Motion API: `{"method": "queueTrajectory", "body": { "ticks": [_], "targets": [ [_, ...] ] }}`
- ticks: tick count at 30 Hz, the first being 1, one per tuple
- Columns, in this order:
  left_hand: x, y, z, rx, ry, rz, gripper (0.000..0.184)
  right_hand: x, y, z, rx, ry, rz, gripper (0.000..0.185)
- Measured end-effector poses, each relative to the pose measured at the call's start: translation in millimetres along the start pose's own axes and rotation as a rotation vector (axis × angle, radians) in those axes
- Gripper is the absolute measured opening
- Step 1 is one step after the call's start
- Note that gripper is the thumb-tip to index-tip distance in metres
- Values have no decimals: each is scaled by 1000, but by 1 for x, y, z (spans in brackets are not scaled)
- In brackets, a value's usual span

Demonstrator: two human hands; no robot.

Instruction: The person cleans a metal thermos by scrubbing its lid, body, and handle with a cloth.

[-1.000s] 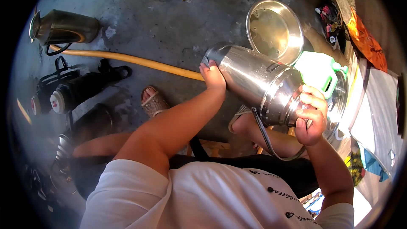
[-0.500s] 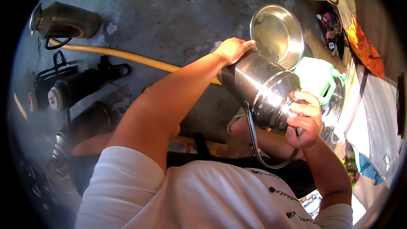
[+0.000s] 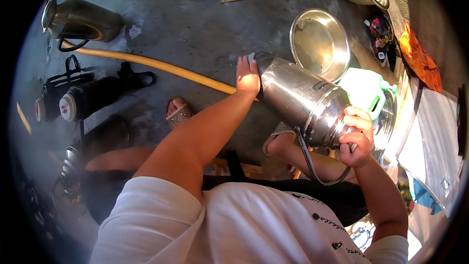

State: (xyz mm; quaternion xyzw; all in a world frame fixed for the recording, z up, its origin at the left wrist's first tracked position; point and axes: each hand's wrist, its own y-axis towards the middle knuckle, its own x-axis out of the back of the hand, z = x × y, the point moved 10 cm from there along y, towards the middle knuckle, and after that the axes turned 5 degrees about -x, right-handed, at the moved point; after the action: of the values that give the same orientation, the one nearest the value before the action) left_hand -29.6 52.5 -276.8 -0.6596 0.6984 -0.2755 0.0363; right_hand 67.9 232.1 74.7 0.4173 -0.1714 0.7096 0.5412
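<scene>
Lying aslant between the hands, just beside the basin (image 3: 340, 44), the flask (image 3: 297, 97) is gripped at its neck by the right hand (image 3: 359, 138), fingers curled around. Its long axis is angled up-left to the base, where the left hand (image 3: 248, 77) is placed, fingers pressed together; whether anything is pinched there can't be told.

On the left, a yellow hose (image 3: 156, 65) crosses the grey floor (image 3: 195, 29), its left end just beside a metal jug (image 3: 93, 19). A thin stick (image 3: 245, 0) lies farther off, crumpled orange material (image 3: 416, 57) at right.
</scene>
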Motion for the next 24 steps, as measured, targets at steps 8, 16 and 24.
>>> {"method": "queueTrajectory", "body": {
  "ticks": [8, 16, 24],
  "targets": [
    [-27, -70, 19, 355, -338, -216, 73, -2, -6, 1, -14, 90, -48, 16],
    [-14, -23, 30, 381, -252, -109, 77, -4, -5, 6, -2, 61, -39, 14],
    [-18, 26, -40, -105, 15, 196, 63, -2, -6, 2, -14, 9, -29, 13]
  ]
}}
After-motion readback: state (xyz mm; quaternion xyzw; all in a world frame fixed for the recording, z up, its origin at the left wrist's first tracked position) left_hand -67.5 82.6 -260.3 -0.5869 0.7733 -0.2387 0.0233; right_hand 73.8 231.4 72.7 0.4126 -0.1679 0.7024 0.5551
